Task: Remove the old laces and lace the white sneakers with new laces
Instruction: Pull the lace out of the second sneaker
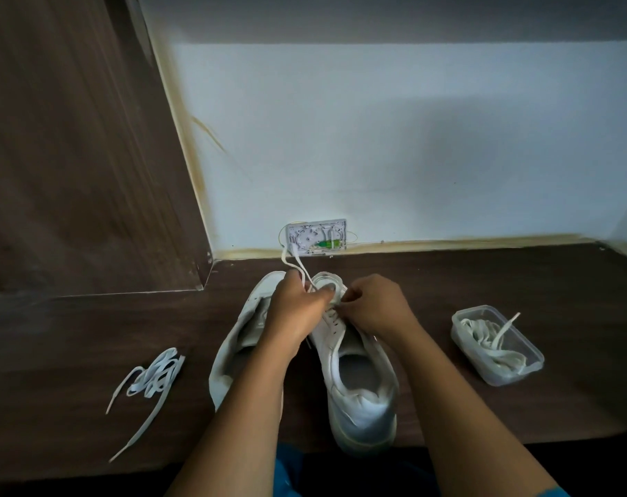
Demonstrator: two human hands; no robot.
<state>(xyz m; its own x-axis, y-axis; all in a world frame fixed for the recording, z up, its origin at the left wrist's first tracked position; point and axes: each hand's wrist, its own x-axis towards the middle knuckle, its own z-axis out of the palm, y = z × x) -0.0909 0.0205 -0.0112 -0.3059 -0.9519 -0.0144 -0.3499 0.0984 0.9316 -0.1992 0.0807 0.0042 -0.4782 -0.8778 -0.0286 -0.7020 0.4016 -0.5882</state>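
Two white sneakers are sitting side by side on the dark wood surface point(520, 281), toes pointing at the wall, heels toward the person. Left sneaker point(233, 353) is lying partly under the left forearm, its eyelets hidden. Right sneaker point(362, 385) is standing upright with its heel at the surface's front edge and its opening facing up. The near part of its eyelet row is showing bare holes.

Both hands are working at the right sneaker's toe end. Left hand point(297, 310) is reaching across from the left, fingers curled round the lace point(303, 269) and gripping it. Two strands are running up out of the fist toward the wall, ending just short of the wall box point(317, 235). Right hand point(376, 306) is coming in from the right, fingers curled, tips bunched on the lace at the front eyelets, pinching it. The hands are nearly touching over the toe.

Loose lace point(150, 382) is lying in a pile on the surface well left of the sneakers, one tail trailing toward the front edge. Tub point(502, 378), clear plastic and lidless, is sitting to the right of the sneakers, apart from them. It is holding a bundle of cream laces point(498, 353), one end sticking up over the rim.

The wall box is sitting open at the foot of the pale wall, a green part showing inside. Blue cloth point(287, 471) is showing between the forearms at the bottom.
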